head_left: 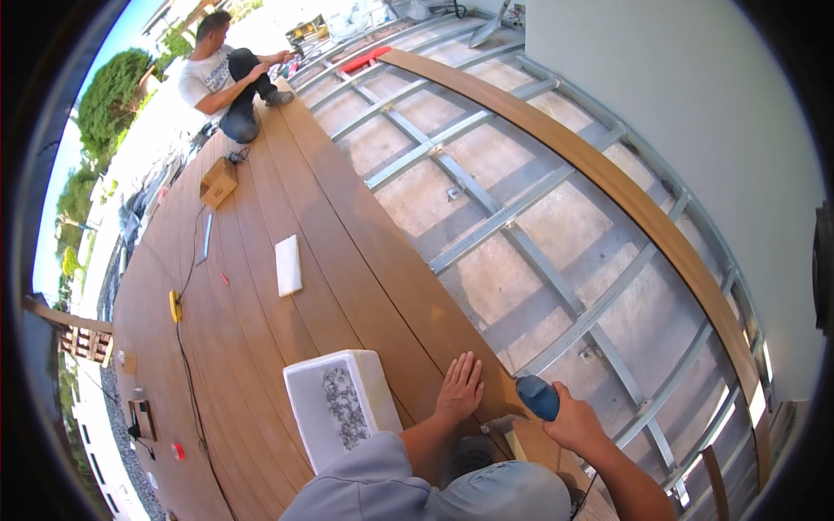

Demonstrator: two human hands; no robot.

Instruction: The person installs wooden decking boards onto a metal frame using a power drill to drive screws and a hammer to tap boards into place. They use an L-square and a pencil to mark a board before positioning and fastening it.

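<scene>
Left hand (460,386): palm down on the deck (304,200), fingers stretched out and slightly spread, close to the deck's right edge.
Right hand (572,418): wrapped round the drill; the finger at the trigger is hidden.
Drill (539,398): blue, just right of the left hand, nose pointing left at the deck's edge; whether its tip touches cannot be told.
Deck: brown boards laid side by side, running lengthwise away from the person, with dark narrow seams.
Frame (469,245): grey metal bars crossing in a grid over a pale floor, bare to the right of the deck.
Loose board (608,185): brown, long, lying across the frame near the wall (686,130), well apart from the deck.
Foam box (300,408): white, open, left of the left hand, small grey pieces (345,408) inside.
White slab (288,265): flat on the deck, beyond the foam box.
Cord (185,365): black, trailing along the left of the deck, a yellow piece (175,306) on it.
Carton (218,182): brown, farther up the deck.
Co-worker (208,82): seated at the far end, arms forward.
Red thing (365,59): at the loose board's far end.
</scene>
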